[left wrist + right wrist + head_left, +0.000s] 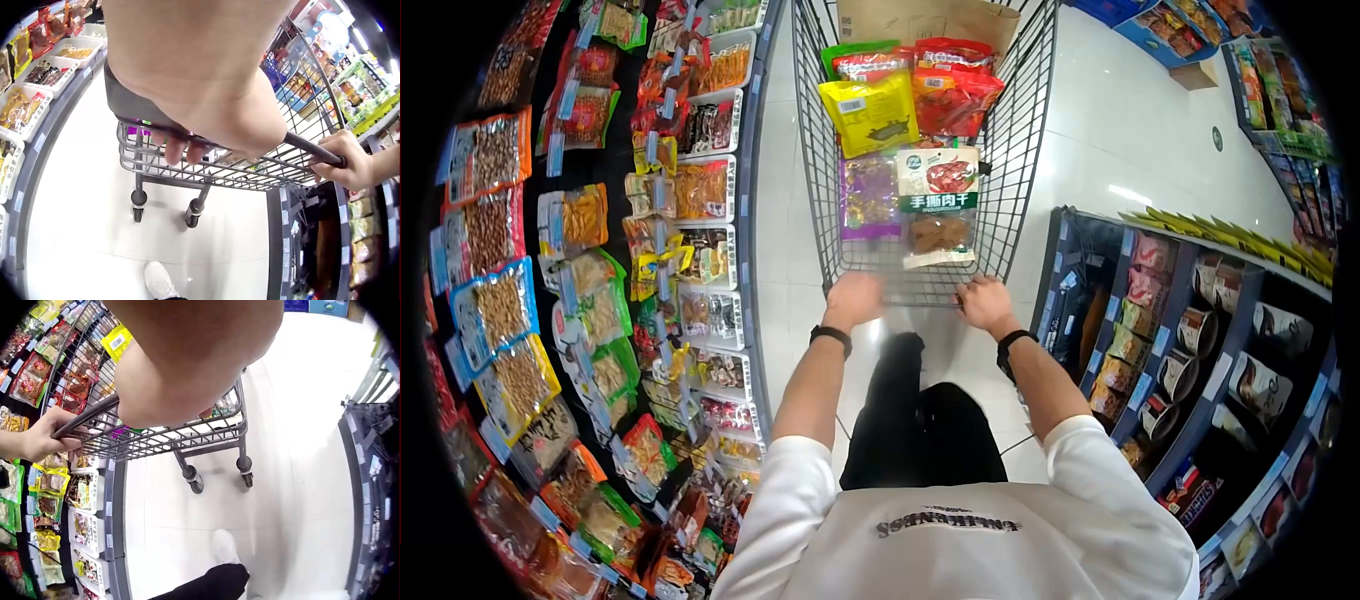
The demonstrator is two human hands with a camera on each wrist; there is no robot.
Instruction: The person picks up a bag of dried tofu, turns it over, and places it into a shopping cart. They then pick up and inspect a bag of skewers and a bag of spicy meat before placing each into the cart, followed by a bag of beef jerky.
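Observation:
A wire shopping cart (1010, 180) is in front of the body, with both hands on its handle bar. My left hand (856, 298) grips the bar's left end, and the left wrist view shows its fingers (175, 151) curled under the bar. Round the right end, my right hand (988, 302) holds on, its fingers mostly hidden by the wrist in the right wrist view. Inside the cart lie a yellow snack bag (870, 112), red snack bags (958, 100), a purple bag (870, 200) and a white-and-green bag of dried meat (940, 225). Brown cardboard (930, 18) lies at the far end.
Along the left runs a shelf (757, 250) with hanging snack bags and white trays (706, 185). A lower dark shelf (1090, 330) with packaged snacks stands close on the right. White tiled floor (1120, 150) lies between them, and more displays (1170, 40) are ahead right.

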